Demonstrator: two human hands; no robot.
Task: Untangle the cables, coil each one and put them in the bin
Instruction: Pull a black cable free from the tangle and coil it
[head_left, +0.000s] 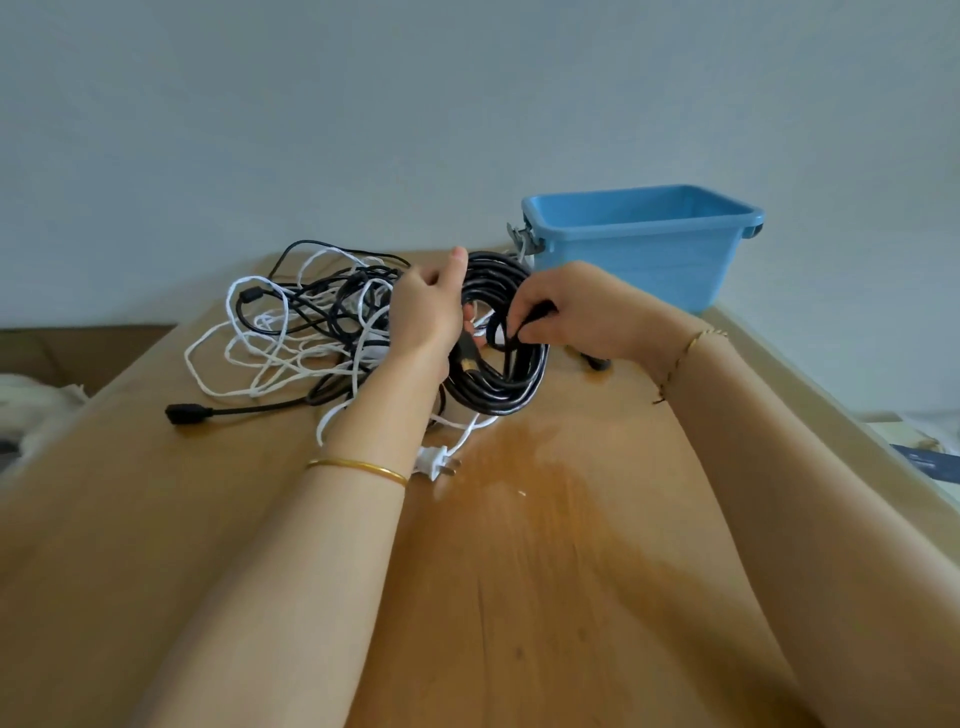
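Head view: left grip (426, 312) and right grip (576, 312) clutch glossy round black coil (498, 391).

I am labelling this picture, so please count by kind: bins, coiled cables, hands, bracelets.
blue bin: 1
black coil: 1
hands: 2 (left hand, right hand)
bracelets: 2 (bangle, chain bracelet)
total: 6

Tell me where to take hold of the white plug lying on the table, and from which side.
Pinch the white plug by its body, across its width, coming down from above. It lies flat on the table, its prongs point right, its cord leads off the far end, and the left forearm lies close on its left.
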